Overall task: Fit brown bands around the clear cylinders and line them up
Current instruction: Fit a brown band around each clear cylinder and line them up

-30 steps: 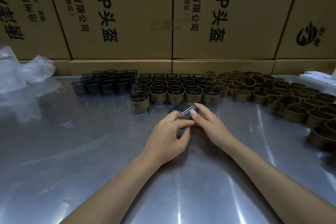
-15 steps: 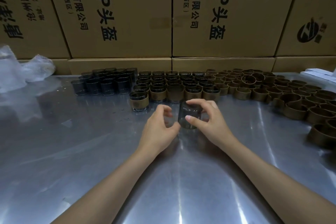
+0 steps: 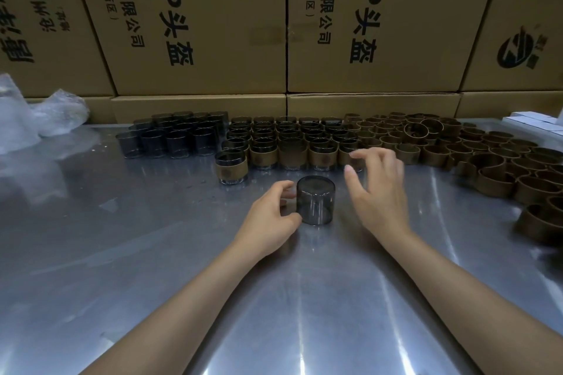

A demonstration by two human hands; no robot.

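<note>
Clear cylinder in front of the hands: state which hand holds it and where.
The left hand grips the clear cylinder by its left side wall, thumb low, fingers near the top. The right hand hovers open, holding nothing.

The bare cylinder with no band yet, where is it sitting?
In the head view, the bare cylinder stands near the middle of the steel table, between the left hand and right hand, before the banded row.

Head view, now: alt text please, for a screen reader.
A person's left hand touches a bare smoky clear cylinder upright on a shiny metal table while the open right hand hovers beside it. Behind stand banded cylinders, bare ones, loose brown bands and cardboard boxes.
</note>
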